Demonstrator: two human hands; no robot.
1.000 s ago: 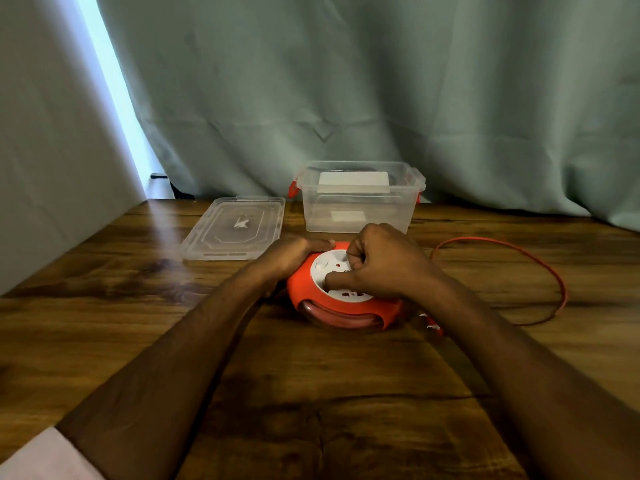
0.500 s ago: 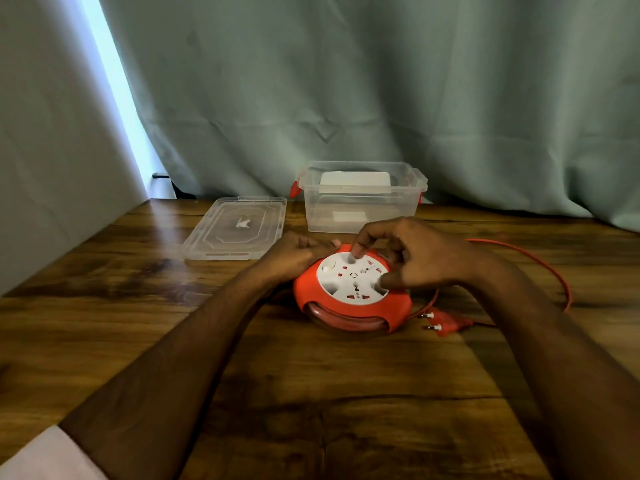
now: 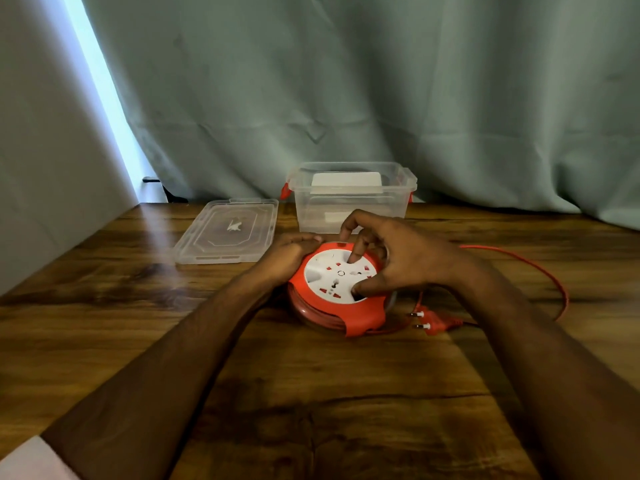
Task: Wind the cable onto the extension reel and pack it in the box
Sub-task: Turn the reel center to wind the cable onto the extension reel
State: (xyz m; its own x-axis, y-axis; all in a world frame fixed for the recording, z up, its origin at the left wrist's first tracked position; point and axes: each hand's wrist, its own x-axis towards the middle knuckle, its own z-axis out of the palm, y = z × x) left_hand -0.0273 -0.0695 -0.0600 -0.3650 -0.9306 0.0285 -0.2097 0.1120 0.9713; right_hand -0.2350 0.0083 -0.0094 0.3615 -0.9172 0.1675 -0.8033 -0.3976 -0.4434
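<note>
Orange reel (image 3: 337,296) flat on the wooden table (image 3: 311,410), left hand (image 3: 289,252) gripping its rim, right hand (image 3: 398,258) fingertips pressed into the white face; winding unfinished, cable (image 3: 540,268) and plug (image 3: 438,322) loose alongside; box (image 3: 349,202) beyond stands open, lid (image 3: 227,230) off.

Dim, warm scene; daylight through curtain gap (image 3: 104,98) upper left, glare streak across tabletop (image 3: 152,233) far-left corner; wide-angle bending at edges.
</note>
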